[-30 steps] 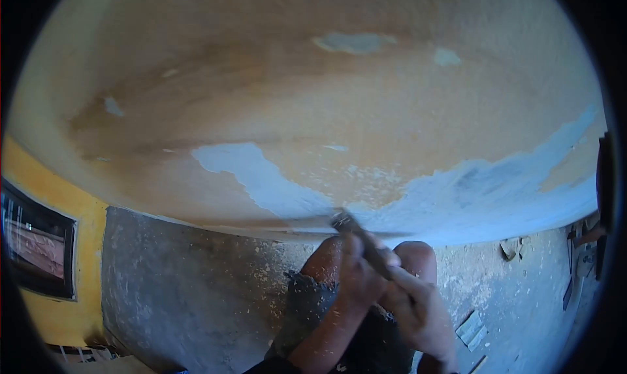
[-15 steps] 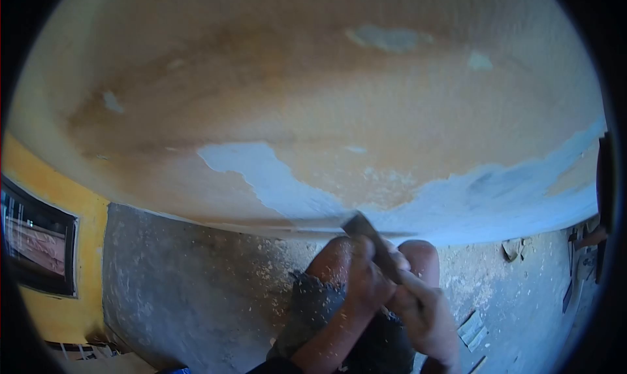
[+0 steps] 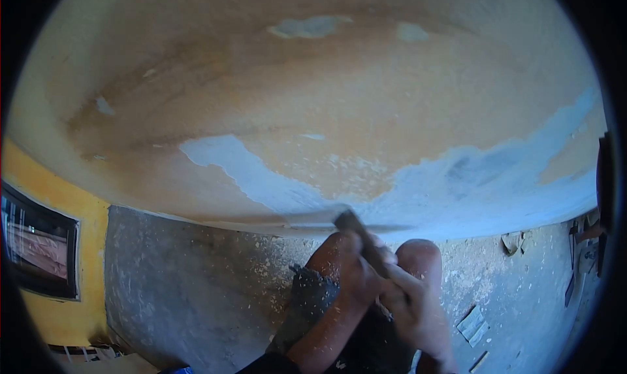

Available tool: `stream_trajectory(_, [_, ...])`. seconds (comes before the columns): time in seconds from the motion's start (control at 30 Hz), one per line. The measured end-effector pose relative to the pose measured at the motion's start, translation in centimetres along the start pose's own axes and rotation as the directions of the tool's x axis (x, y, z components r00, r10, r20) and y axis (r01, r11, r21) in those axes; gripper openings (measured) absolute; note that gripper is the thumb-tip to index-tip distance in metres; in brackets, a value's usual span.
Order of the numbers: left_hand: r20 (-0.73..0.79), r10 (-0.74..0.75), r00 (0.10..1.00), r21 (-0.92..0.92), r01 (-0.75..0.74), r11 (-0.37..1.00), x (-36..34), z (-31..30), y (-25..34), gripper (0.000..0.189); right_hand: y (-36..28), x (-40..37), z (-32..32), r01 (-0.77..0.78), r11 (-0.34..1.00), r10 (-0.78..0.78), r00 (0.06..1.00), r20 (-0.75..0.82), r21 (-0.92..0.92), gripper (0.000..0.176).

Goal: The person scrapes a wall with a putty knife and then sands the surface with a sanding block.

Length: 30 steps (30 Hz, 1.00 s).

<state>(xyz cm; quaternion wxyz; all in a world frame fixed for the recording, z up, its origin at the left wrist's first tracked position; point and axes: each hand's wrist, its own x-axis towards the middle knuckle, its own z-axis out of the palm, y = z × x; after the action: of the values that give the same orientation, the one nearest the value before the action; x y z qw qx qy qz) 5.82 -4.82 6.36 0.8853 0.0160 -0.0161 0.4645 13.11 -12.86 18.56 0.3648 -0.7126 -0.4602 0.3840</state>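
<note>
A flat, dark scraper-like tool [image 3: 364,242] slants up and left, its broad end at the lower part of the wall [image 3: 281,184]. My left hand [image 3: 356,273] is wrapped round the tool's left side. Lower and to the right, my right hand [image 3: 408,302] grips the same tool near its handle end. The wall has peeling tan paint, with a pale bared patch [image 3: 457,178] around the tool's end. Both hands are above my bent knees [image 3: 418,260].
Paint flakes lie scattered over the grey floor [image 3: 189,276]. A folded paper-like piece [image 3: 473,325] lies at the lower right. On the left are a yellow wall [image 3: 91,256] and a dark-framed window [image 3: 39,243]. Dark objects [image 3: 578,263] stand at the right edge.
The tool and both hands have shifted slightly left in view. The wall's patches also appear farther left as the view has turned a little. Both hands keep their hold.
</note>
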Motion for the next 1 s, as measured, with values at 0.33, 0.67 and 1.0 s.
stream_trajectory(0.33, [0.099,0.029,0.995,-0.072,-0.022,0.997,0.6,-0.7,0.7,0.04,-0.6,0.2,0.1,-0.011,1.0,0.011,1.0,0.012,0.011,0.032])
stream_trajectory(0.67, [0.06,-0.032,0.998,-0.253,0.046,0.966,0.9,1.4,1.3,0.044,-0.1,0.8,-1.0,0.16,0.987,-0.161,0.986,0.038,0.033,0.03])
stream_trajectory(1.0, [0.119,-0.067,0.991,0.011,0.066,0.998,0.9,0.6,-2.3,0.04,0.5,-1.7,-3.6,-0.1,0.987,0.101,0.995,-0.002,0.128,0.036])
